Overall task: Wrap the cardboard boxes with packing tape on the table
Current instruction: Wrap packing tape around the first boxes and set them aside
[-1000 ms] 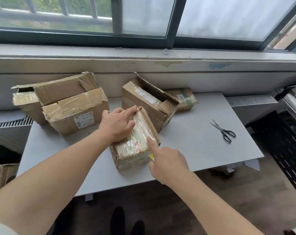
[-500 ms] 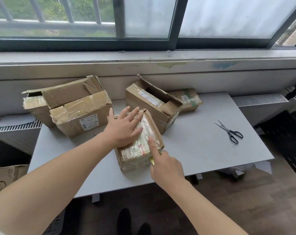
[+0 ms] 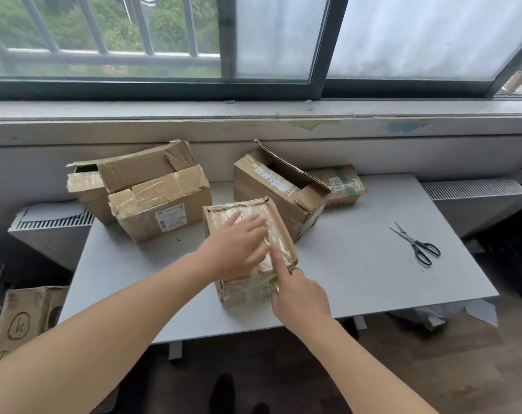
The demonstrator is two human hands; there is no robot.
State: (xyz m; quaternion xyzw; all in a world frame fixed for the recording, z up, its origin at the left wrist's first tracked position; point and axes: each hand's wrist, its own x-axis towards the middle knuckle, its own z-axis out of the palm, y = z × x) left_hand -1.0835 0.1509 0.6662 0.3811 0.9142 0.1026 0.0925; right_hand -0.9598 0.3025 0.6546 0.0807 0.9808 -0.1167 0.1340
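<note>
Flatly atop taped box (image 3: 279,233) — left hand (image 3: 239,249), right hand (image 3: 301,297) forefinger beside.

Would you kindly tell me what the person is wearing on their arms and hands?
Nothing that shows. The left hand and right hand are ungloved, both forearms are bare to the picture's edge, no sleeve in view, and neither wrist carries a watch or band.
</note>
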